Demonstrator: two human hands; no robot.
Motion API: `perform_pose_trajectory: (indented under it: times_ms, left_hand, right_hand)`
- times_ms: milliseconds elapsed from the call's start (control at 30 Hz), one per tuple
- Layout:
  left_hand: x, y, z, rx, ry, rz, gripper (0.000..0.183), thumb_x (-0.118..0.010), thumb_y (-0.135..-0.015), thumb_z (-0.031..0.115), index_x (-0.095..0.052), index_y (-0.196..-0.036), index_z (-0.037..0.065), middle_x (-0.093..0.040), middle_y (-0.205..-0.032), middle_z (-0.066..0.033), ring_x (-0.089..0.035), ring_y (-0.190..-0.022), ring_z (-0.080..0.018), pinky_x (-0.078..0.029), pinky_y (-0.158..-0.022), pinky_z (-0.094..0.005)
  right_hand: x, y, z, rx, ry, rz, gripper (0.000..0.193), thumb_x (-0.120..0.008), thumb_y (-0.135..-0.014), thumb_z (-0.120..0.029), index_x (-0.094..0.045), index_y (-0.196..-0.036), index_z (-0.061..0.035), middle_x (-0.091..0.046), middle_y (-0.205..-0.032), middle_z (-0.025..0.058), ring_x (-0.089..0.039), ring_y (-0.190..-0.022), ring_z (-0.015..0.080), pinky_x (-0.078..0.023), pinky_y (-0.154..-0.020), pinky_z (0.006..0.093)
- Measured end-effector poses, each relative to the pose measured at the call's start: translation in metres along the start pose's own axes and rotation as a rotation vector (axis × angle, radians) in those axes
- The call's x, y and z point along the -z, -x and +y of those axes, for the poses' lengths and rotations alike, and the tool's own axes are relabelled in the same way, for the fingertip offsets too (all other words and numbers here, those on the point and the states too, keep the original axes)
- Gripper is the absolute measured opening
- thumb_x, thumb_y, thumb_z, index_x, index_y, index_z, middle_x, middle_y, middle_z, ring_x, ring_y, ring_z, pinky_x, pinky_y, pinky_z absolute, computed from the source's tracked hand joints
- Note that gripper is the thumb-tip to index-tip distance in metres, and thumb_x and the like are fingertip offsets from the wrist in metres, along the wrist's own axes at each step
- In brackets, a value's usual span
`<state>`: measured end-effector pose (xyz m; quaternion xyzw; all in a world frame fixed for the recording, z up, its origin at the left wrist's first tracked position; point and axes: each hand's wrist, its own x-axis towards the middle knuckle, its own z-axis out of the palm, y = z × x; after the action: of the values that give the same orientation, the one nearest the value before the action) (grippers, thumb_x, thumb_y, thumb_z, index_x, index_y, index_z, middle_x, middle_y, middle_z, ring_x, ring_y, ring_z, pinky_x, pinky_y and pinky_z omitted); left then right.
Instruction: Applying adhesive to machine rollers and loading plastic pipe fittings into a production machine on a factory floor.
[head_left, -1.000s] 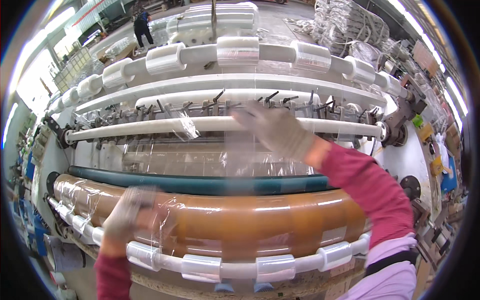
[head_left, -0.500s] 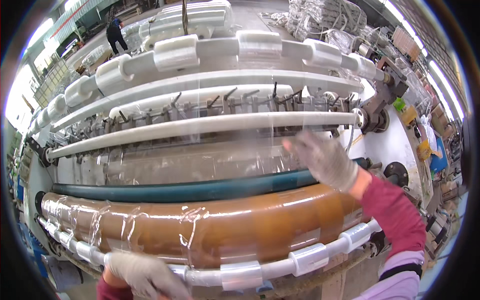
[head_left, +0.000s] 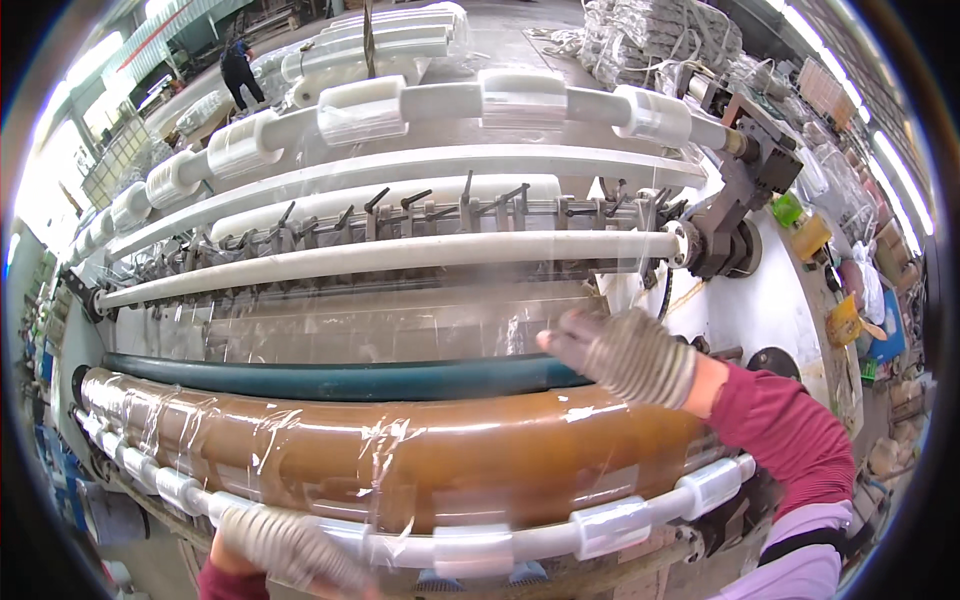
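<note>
My right hand (head_left: 625, 355), in a grey knitted glove, is over the right part of a teal roller (head_left: 330, 380) and the brown roller (head_left: 470, 455) in front of it. Its fingers reach left, apart, and nothing shows in them. My left hand (head_left: 290, 548), gloved alike, is low at the front beside a pale shaft (head_left: 545, 543) carrying clear film rolls (head_left: 472, 550). Its fingers are smeared by motion, so their grip cannot be read. Wrinkled clear film (head_left: 385, 450) covers the brown roller.
A white bar (head_left: 400, 257) and a row of clamps with black levers (head_left: 465, 212) span the machine. Behind them a second shaft bears film rolls (head_left: 520, 100). A metal bracket (head_left: 735, 200) stands at right. Far left, a person in dark clothes (head_left: 238, 72) stands.
My right hand has moved left and downward, nearer the teal roller. My left hand stays low by the front shaft. The view has shifted slightly.
</note>
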<state>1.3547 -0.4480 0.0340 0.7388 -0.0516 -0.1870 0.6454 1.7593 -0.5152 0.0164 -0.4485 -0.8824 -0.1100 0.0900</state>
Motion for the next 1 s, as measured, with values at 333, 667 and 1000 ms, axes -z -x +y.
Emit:
perform_pose_trajectory:
  times_ms: [333,667,1000]
  left_hand:
    - [0.170,-0.234,-0.065,-0.071,0.388,1.054,0.044,-0.065,-0.085,0.015,-0.051,-0.125,0.000,-0.064,-0.108,-0.0105,-0.060,-0.105,-0.0208,-0.047,-0.092,-0.0308]
    - [0.022,-0.186,0.069,0.112,-0.163,0.509,0.031,-0.069,-0.084,0.016,-0.066,-0.109,-0.001,-0.070,-0.097,-0.0134,-0.064,-0.097,-0.0193,-0.048,-0.092,-0.0364]
    - [0.115,-0.419,0.015,-0.127,0.953,0.720,0.023,-0.068,-0.084,0.008,-0.063,-0.102,-0.005,-0.069,-0.091,-0.0112,-0.067,-0.083,-0.0228,-0.057,-0.078,-0.0335]
  right_hand:
    - [-0.019,-0.073,0.068,-0.148,0.160,0.189,0.024,-0.062,-0.078,-0.015,-0.055,-0.099,-0.0059,-0.052,-0.100,0.0098,-0.065,-0.078,0.0226,-0.057,-0.062,0.0350]
    - [0.047,0.102,0.102,0.032,0.203,0.285,0.036,-0.056,-0.080,-0.012,-0.056,-0.116,-0.0108,-0.056,-0.100,0.0093,-0.062,-0.071,0.0199,-0.052,-0.052,0.0307]
    - [0.040,0.148,0.160,-0.070,0.477,-0.034,0.025,-0.055,-0.080,-0.011,-0.059,-0.105,-0.0138,-0.051,-0.094,0.0056,-0.061,-0.082,0.0198,-0.053,-0.063,0.0333]
